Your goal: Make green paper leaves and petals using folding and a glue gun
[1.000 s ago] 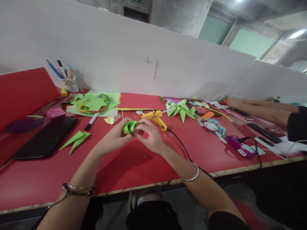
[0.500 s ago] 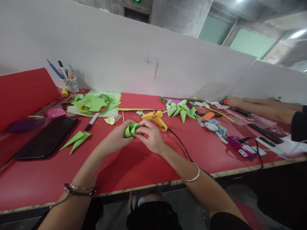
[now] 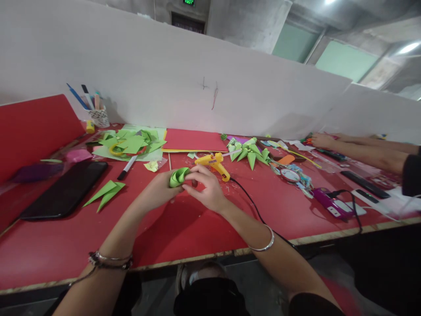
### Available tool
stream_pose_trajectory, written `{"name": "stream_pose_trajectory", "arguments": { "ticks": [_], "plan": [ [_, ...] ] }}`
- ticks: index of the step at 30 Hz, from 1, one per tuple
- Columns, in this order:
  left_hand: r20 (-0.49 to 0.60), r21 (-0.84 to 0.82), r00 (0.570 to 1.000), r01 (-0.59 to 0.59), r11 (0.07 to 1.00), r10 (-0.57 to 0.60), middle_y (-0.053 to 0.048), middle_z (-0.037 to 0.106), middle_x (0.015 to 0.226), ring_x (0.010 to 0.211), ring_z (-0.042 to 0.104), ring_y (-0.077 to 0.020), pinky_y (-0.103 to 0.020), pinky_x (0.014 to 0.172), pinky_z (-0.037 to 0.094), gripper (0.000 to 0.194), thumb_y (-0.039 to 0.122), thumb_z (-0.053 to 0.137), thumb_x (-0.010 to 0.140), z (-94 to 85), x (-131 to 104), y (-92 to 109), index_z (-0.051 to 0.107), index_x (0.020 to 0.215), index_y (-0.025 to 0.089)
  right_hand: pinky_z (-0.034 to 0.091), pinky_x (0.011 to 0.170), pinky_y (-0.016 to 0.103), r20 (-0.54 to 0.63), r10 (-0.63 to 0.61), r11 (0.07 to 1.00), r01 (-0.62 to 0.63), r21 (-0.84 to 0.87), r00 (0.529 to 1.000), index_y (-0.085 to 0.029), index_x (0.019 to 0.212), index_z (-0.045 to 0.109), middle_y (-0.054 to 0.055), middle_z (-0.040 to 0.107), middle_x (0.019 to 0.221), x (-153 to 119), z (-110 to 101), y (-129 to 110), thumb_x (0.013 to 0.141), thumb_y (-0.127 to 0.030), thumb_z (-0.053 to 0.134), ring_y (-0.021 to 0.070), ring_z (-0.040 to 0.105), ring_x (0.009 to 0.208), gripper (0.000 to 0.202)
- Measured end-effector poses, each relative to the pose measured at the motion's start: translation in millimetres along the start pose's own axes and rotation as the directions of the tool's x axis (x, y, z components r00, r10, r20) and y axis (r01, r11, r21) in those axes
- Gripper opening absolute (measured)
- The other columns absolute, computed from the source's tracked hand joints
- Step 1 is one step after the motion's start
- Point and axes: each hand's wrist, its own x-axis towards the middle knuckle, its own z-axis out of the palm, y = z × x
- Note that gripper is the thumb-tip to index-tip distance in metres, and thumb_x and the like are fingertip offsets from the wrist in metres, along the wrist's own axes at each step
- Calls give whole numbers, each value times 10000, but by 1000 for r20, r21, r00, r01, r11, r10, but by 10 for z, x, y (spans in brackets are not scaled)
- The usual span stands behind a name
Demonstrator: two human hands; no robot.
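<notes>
A rolled piece of green paper (image 3: 178, 177) shows its spiral top between my two hands, above the red table. My left hand (image 3: 158, 189) wraps round it from the left. From the right, my right hand (image 3: 208, 188) pinches its edge between thumb and fingers. Just behind the hands lies a yellow glue gun (image 3: 214, 163) with its black cord running right. Folded green cones (image 3: 251, 151) are heaped behind it to the right. Two pointed green pieces (image 3: 107, 192) lie left of my left hand.
A black phone (image 3: 64, 191), a marker (image 3: 127, 167) and green paper pieces (image 3: 131, 142) lie left. Red sheets (image 3: 195, 140) are at the back by the wall. At right are a purple power adapter (image 3: 332, 203) and another person's hand (image 3: 324, 140).
Both hands stay in nearly the same place round the rolled green paper. The roll has tilted slightly, and my right fingers have shifted a little along its edge.
</notes>
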Motion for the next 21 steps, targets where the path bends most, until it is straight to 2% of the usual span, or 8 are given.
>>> {"name": "stream_pose_trajectory", "arguments": {
  "ticks": [3,10,17,21],
  "plan": [
    [-14,21,1000,-10,1000,11,53,484,599,446,437,-75,-195,438,369,143,169,486,676,9,11,-27,505,817,163,448,680,279,16,0,1000,0,-1,1000,-205,803,557,21,475,830,2,4,6,782,-274,549,126,490,747,72],
    [-95,47,985,-138,989,141,45,476,712,618,462,-97,-202,555,387,231,126,505,644,8,18,-54,452,861,182,448,686,279,-11,-2,1000,2,3,1000,-196,765,546,23,472,837,2,5,18,797,-253,521,121,498,752,70],
    [-156,-24,979,-137,990,132,53,428,694,563,423,-83,-194,509,361,216,126,496,644,13,11,-9,396,826,185,471,679,286,16,36,998,-37,49,999,-198,821,526,39,476,904,-6,4,-26,780,-242,499,123,506,753,67],
    [-172,87,968,-168,982,181,38,428,738,652,425,-102,-209,578,365,215,189,536,672,13,16,-23,408,844,179,471,686,286,8,34,998,-34,60,999,-192,807,524,40,470,919,-4,-5,-45,784,-269,502,123,503,764,83]
  ]
}}
